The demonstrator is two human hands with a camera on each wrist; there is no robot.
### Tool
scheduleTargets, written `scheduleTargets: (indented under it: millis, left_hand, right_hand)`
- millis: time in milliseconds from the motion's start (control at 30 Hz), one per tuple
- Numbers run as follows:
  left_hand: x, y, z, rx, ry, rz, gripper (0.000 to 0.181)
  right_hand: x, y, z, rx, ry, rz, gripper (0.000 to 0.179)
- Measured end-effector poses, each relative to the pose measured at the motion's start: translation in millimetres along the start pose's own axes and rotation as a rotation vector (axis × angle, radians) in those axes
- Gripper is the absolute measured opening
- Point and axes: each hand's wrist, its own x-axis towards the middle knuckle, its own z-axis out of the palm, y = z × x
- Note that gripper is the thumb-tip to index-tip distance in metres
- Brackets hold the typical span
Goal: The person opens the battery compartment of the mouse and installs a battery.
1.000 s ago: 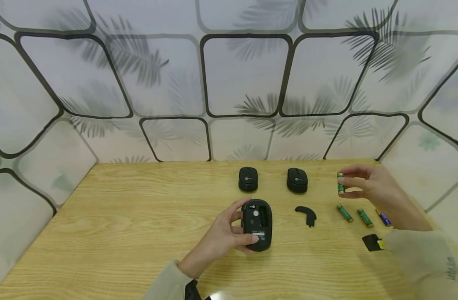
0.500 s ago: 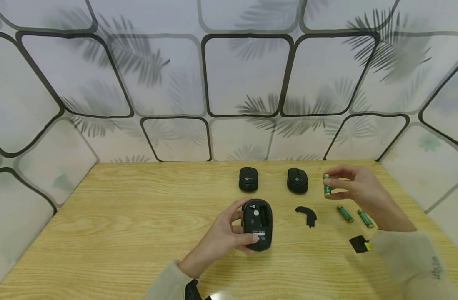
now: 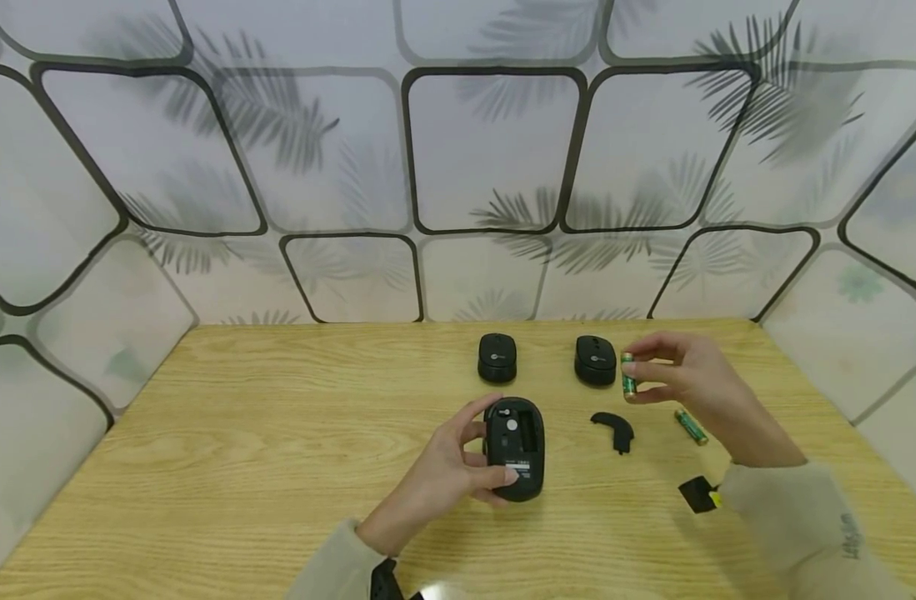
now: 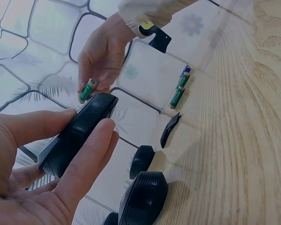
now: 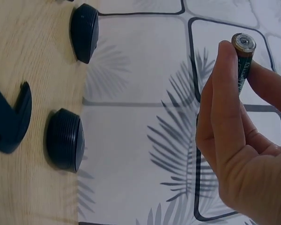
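Note:
In the head view my left hand (image 3: 446,475) grips a black computer mouse (image 3: 528,475) by its sides, underside up. The mouse's battery compartment (image 3: 528,432) is uncovered and looks vacant. Off to the right, my right hand (image 3: 693,387) pinches a green battery (image 3: 628,382) between thumb and fingertips, above the table beside another mouse. The right wrist view shows one end of that battery (image 5: 244,43) facing the camera. A curved black battery cover (image 3: 619,433) lies on the table between the hands.
Two black mice (image 3: 497,358) (image 3: 596,362) stand near the back edge of the wooden table (image 3: 277,417). Loose batteries rest at the right: two green (image 4: 176,97) (image 4: 184,79) and a blue one (image 4: 186,70) in the left wrist view. A patterned wall (image 3: 488,158) rises behind.
My right hand has moved left with the green battery, from above the loose batteries to beside the right-hand mouse. My left hand and its mouse have stayed almost still.

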Motion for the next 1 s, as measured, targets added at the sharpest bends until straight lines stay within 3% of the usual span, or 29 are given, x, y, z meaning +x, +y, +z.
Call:
scheduleTargets:
  millis: [1000]
  left_hand:
    - [1.6,-0.8,-1.2,0.002,0.009,-0.001,0.087]
  right_hand:
    - [5.3,-10.3,52.3,0.077,-0.104,-0.071,0.023]
